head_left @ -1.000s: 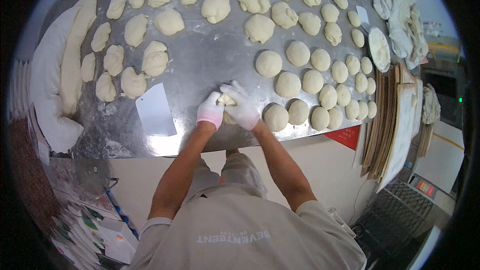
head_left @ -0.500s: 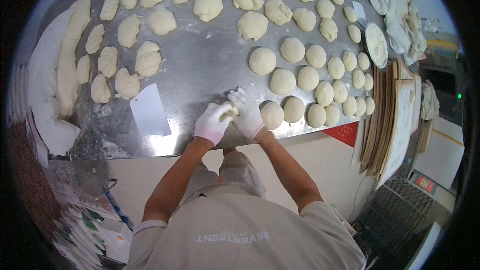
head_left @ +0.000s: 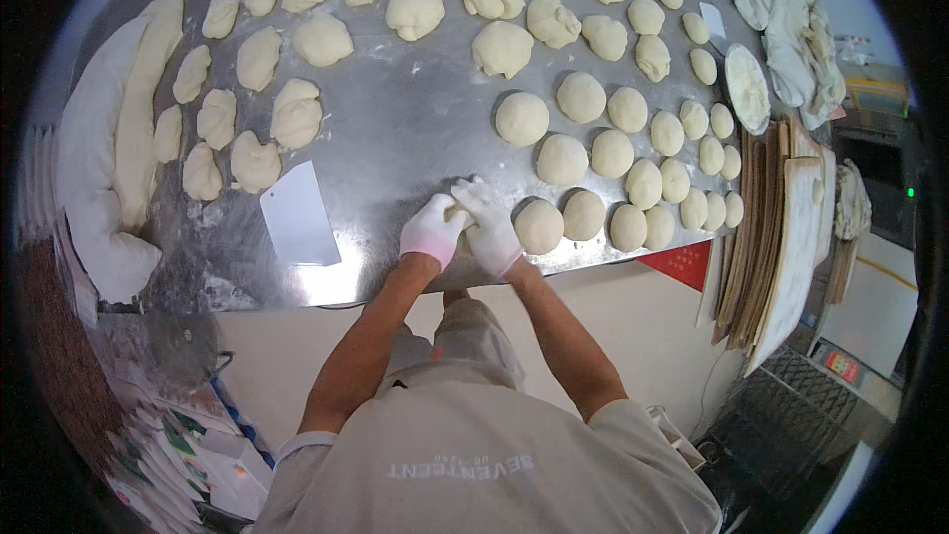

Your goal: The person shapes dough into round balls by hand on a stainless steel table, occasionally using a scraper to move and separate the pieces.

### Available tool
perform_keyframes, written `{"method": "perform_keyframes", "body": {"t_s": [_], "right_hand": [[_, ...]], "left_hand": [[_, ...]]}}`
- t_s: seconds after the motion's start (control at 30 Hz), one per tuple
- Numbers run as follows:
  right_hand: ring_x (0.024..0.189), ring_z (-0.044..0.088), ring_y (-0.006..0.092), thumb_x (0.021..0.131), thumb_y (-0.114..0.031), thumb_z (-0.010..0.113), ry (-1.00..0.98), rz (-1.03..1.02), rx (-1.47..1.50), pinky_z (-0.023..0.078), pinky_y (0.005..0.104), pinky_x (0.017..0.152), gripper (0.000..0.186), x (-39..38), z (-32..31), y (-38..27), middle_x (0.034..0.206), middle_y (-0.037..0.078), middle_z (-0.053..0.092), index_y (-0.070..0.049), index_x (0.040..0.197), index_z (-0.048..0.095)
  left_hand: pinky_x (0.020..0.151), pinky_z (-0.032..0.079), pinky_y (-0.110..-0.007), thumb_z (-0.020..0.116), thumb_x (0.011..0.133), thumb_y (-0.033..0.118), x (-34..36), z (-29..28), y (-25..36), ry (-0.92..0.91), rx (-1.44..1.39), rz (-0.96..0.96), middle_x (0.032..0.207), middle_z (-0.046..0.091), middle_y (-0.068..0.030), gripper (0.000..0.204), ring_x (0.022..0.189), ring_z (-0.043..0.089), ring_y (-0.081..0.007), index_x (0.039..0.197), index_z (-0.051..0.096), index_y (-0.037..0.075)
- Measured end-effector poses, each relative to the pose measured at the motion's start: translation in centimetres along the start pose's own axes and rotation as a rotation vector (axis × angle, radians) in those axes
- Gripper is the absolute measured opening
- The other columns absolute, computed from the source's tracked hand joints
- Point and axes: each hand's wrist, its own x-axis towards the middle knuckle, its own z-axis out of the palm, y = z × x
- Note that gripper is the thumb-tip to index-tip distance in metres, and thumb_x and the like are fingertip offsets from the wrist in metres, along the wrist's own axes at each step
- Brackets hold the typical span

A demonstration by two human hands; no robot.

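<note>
Near the front edge of the metal table, my left hand and my right hand meet in white gloves. A piece of dough is closed in between them, pressed down on the metal. Most of it is hidden by the gloves. Just right of my right hand sits a smooth round dough ball, with another dough ball beside it. Several more smooth balls run in rows to the right. Rougher dough lumps, such as one folded lump, lie on the left and along the back.
A white flat scraper lies left of my hands. Long dough under a white cloth covers the table's left end. On the right are a dish of flour, crumpled cloths and upright boards.
My left hand has shifted right and closed in against my right hand. The dough that showed between them is now mostly covered.
</note>
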Motion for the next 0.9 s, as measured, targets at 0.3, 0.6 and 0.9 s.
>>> {"method": "perform_keyframes", "body": {"t_s": [0.3,0.6,0.9], "right_hand": [[0.126,0.047,0.0430,0.076,-0.002,0.058,-0.092,0.009,-0.222,0.042,0.0471,0.104,0.048,-2.5,0.2,-1.1,0.133,0.023,0.053,-0.002,0.124,0.056],[0.095,0.063,0.0356,0.075,-0.004,0.061,-0.205,0.053,-0.249,0.052,0.0438,0.080,0.017,-0.7,-0.9,-3.0,0.104,0.016,0.064,-0.003,0.091,0.064],[0.124,0.044,0.0426,0.075,-0.009,0.065,-0.192,-0.043,0.007,0.038,0.0482,0.102,0.048,0.8,8.1,-13.1,0.129,0.022,0.051,-0.001,0.121,0.053]], "left_hand": [[0.080,0.050,-0.043,0.059,0.089,0.018,-1.7,1.1,0.3,0.007,-0.065,0.151,0.100,0.066,-0.0163,0.016,0.095,0.062,-0.0389,0.103,0.060,0.009],[0.091,0.047,-0.044,0.068,0.081,0.022,-1.6,-7.6,-6.9,0.382,-0.096,0.123,0.108,0.062,-0.0195,0.037,0.103,0.059,-0.0386,0.114,0.060,0.007],[0.092,0.046,-0.046,0.078,0.071,0.037,-1.8,-15.0,-7.4,0.482,0.547,-0.329,0.115,0.060,-0.0207,0.070,0.106,0.057,-0.0385,0.129,0.054,0.006]]}}
